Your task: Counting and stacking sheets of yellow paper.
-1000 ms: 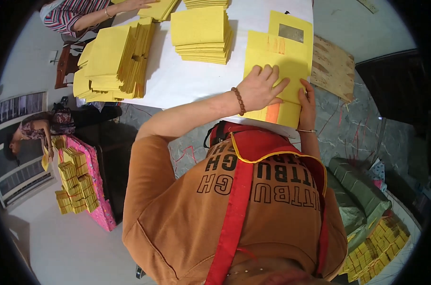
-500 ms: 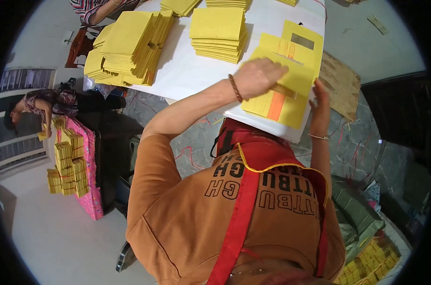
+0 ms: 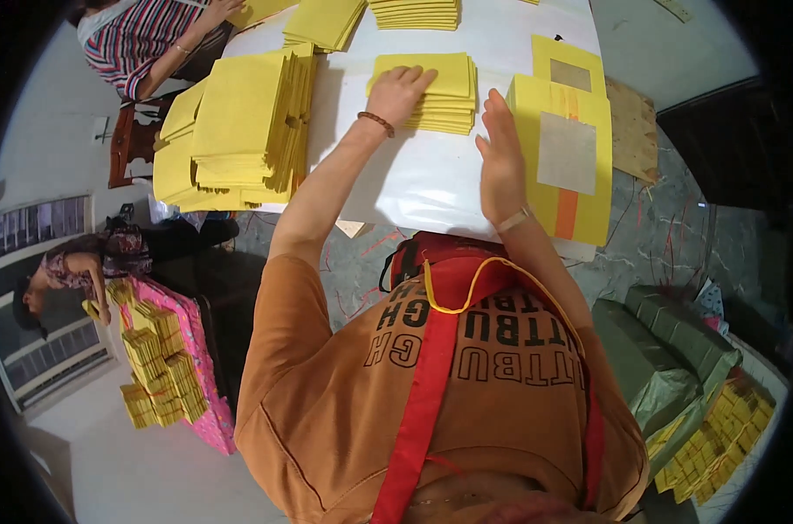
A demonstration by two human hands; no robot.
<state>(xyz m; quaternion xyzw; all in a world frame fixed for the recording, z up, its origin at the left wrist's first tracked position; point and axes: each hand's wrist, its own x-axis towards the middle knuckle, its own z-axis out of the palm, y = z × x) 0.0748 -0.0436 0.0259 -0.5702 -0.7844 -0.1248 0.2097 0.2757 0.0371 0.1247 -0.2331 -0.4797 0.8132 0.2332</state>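
Observation:
My left hand lies palm down on a stack of flat yellow paper envelopes near the middle of the white table. Its fingers are slightly apart on the top piece, and no piece is visibly lifted. To the right, my right hand is held on edge above the table, fingers stretched and nothing in them. Right beside it lies a yellow paper sheet with a grey rectangular panel and an orange band. Beyond that, another yellow piece with a smaller grey panel sticks out.
A tall yellow stack stands at the table's left, with more stacks at the far side. Someone in a striped top sits at the far left. Another person stands by a pink-covered table. Green wrapped bundles are at right.
My left hand has moved left from the yellow sheet onto the middle stack. My right hand has shifted left off the sheet's right edge. The sheet's large grey panel is now uncovered.

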